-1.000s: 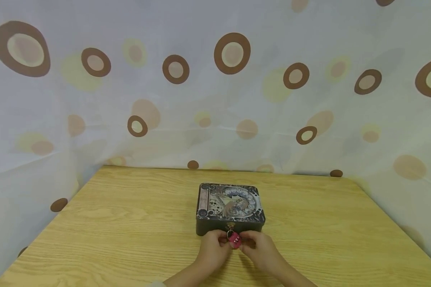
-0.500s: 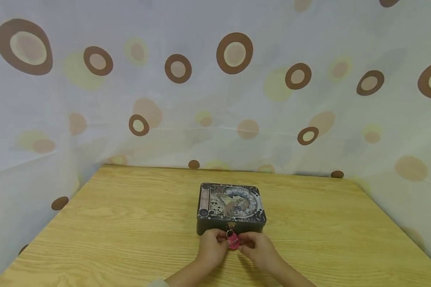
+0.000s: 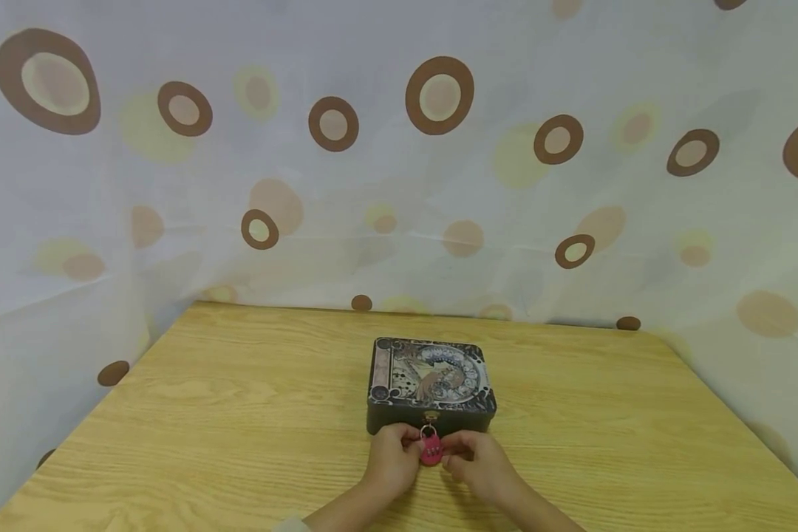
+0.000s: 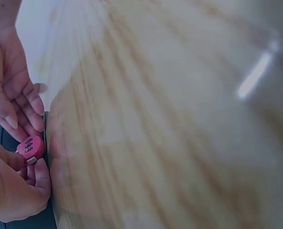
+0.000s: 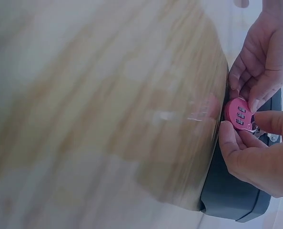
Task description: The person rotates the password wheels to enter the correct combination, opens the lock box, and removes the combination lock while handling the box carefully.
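Note:
A pink combination padlock (image 3: 431, 450) with three dials hangs by its metal shackle at the latch (image 3: 431, 417) of a dark decorated tin box (image 3: 432, 377). My left hand (image 3: 392, 459) pinches the padlock's left side between thumb and fingers. On its right side, the curled fingertips of my right hand (image 3: 482, 467) hold the padlock's edge. In the right wrist view the dials of the padlock (image 5: 239, 114) face the camera, with my right hand (image 5: 260, 157) below it and my left hand (image 5: 263, 62) above. The left wrist view shows the padlock (image 4: 31, 148) at the left, between both hands.
The box stands around the middle of a wood-grain table (image 3: 239, 399). Behind the table and along its sides hangs a pale curtain (image 3: 386, 185) with brown and beige circles.
The padlock has turned between my fingers, from tilted to nearly upright, with its dial row now level. Both hands stay at the padlock. The head view has shifted slightly.

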Tool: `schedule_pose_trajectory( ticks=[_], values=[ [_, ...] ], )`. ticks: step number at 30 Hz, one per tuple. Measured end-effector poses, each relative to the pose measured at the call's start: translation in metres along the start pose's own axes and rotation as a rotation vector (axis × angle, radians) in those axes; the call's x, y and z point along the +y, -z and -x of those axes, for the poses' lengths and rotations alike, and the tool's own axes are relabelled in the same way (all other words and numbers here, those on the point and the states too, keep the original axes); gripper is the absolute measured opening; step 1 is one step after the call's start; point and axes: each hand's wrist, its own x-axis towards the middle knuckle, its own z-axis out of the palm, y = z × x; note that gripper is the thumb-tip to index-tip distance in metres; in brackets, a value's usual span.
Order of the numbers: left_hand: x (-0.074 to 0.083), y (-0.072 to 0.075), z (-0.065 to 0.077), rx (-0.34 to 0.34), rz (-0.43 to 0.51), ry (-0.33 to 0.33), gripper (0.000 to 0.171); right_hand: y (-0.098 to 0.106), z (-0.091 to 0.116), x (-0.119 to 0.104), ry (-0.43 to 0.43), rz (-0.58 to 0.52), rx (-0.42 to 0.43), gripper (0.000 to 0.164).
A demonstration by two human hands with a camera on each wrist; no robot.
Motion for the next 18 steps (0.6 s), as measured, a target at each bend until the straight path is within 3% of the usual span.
schedule_pose_trajectory(
  ticks=[10, 18],
  values=[
    [-0.0009, 0.0071, -0.0019, -0.059, 0.007, -0.012, 0.007, -0.0029, -0.0002, -0.0029, -0.022, -0.048, 0.008, 0.025],
    [0.0008, 0.0089, -0.0035, -0.090, 0.013, 0.020, 0.008, -0.0061, -0.0026, -0.0035, -0.058, -0.086, 0.019, 0.026]
  ],
)
